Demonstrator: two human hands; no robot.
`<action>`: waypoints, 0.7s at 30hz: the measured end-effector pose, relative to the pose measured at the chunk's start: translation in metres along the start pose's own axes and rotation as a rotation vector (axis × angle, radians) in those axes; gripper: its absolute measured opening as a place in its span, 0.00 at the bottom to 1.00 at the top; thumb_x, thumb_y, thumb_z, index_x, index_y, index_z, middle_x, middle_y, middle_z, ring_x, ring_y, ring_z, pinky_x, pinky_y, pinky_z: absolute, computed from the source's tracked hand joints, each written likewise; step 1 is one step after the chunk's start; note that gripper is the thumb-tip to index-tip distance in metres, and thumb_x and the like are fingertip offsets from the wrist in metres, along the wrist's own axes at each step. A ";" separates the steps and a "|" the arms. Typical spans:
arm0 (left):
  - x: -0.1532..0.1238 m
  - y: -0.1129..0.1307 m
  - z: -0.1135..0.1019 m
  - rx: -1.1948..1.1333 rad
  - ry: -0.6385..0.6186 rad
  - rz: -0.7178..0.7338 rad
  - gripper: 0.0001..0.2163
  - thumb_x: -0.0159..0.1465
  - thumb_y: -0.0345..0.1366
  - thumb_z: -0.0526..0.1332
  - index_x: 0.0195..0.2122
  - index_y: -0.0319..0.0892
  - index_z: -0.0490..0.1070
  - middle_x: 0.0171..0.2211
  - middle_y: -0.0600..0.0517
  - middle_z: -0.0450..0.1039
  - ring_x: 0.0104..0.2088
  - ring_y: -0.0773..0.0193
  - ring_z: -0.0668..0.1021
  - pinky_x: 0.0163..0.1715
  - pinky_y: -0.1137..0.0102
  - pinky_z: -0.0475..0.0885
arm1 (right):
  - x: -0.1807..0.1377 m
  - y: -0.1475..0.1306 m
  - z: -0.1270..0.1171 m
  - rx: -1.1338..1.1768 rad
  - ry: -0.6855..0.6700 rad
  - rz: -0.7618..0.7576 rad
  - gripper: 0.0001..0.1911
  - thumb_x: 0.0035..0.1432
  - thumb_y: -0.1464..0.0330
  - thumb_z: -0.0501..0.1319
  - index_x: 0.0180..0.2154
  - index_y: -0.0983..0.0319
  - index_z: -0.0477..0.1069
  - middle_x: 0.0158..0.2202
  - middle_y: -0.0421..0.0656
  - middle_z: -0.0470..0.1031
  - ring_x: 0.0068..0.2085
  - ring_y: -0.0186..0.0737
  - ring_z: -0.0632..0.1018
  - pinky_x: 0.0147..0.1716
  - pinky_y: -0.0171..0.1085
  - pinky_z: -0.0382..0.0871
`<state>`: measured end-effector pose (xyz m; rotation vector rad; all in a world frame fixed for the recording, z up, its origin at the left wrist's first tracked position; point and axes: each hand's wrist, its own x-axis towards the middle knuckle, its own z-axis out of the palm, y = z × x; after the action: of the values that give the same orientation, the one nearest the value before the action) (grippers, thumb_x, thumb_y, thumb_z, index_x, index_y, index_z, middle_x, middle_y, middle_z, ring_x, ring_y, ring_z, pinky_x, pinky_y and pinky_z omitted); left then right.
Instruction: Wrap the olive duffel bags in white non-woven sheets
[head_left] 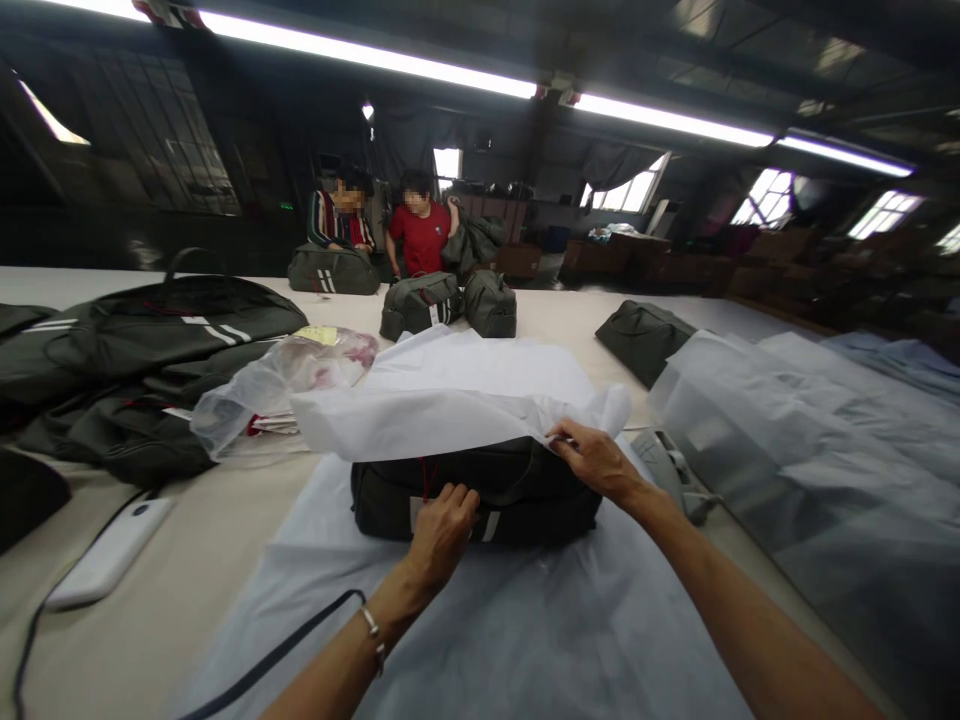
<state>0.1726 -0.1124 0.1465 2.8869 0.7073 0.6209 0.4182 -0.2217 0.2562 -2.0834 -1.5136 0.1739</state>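
A dark green duffel bag with pale stripes and a red cord lies in front of me on a large white sheet. The far part of the wrapping, a thin white sheet flap, covers its top. My left hand is closed against the bag's front side, near the stripes; its fingertips are partly hidden. My right hand pinches the flap's edge at the bag's upper right. From the lower left a dark strap runs toward my left wrist.
Dark bags are piled at the left, beside a clear plastic bag and a white phone-like device with a cable. Stacked translucent sheets fill the right. Two people stand beyond the table, near more duffel bags.
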 end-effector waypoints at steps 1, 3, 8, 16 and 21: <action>-0.006 0.003 0.000 -0.008 0.002 0.014 0.04 0.64 0.27 0.60 0.36 0.43 0.69 0.34 0.50 0.72 0.38 0.58 0.73 0.30 0.69 0.67 | -0.004 0.000 -0.001 0.001 0.000 0.002 0.10 0.63 0.64 0.55 0.41 0.57 0.72 0.37 0.43 0.80 0.41 0.44 0.79 0.42 0.41 0.69; -0.019 0.008 -0.001 -0.020 0.008 0.035 0.04 0.65 0.28 0.59 0.36 0.43 0.69 0.33 0.51 0.72 0.37 0.59 0.73 0.30 0.69 0.67 | -0.013 -0.001 -0.002 0.007 0.000 0.006 0.10 0.63 0.64 0.55 0.42 0.57 0.72 0.37 0.42 0.80 0.40 0.43 0.79 0.42 0.41 0.70; -0.034 0.004 0.000 -0.024 0.110 0.061 0.05 0.68 0.31 0.56 0.35 0.42 0.69 0.31 0.50 0.71 0.34 0.59 0.72 0.31 0.68 0.69 | -0.028 -0.015 -0.002 0.026 0.005 -0.024 0.10 0.63 0.64 0.55 0.41 0.56 0.73 0.38 0.41 0.79 0.41 0.42 0.78 0.43 0.40 0.69; -0.057 0.000 -0.008 -0.447 0.221 -0.010 0.08 0.68 0.35 0.54 0.42 0.44 0.72 0.49 0.44 0.72 0.49 0.55 0.75 0.49 0.62 0.74 | -0.019 -0.024 -0.006 0.010 -0.064 0.021 0.08 0.59 0.63 0.58 0.38 0.56 0.72 0.36 0.40 0.79 0.39 0.42 0.78 0.40 0.41 0.70; -0.118 0.012 0.030 -1.449 0.064 -0.887 0.11 0.59 0.47 0.65 0.34 0.45 0.71 0.35 0.47 0.76 0.40 0.52 0.80 0.40 0.60 0.78 | -0.019 -0.022 -0.010 -0.026 -0.135 -0.068 0.08 0.58 0.61 0.60 0.36 0.56 0.74 0.37 0.40 0.80 0.40 0.43 0.79 0.42 0.41 0.71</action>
<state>0.0946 -0.1776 0.0785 1.0977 0.8775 0.6422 0.3971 -0.2383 0.2716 -2.0738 -1.6717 0.2757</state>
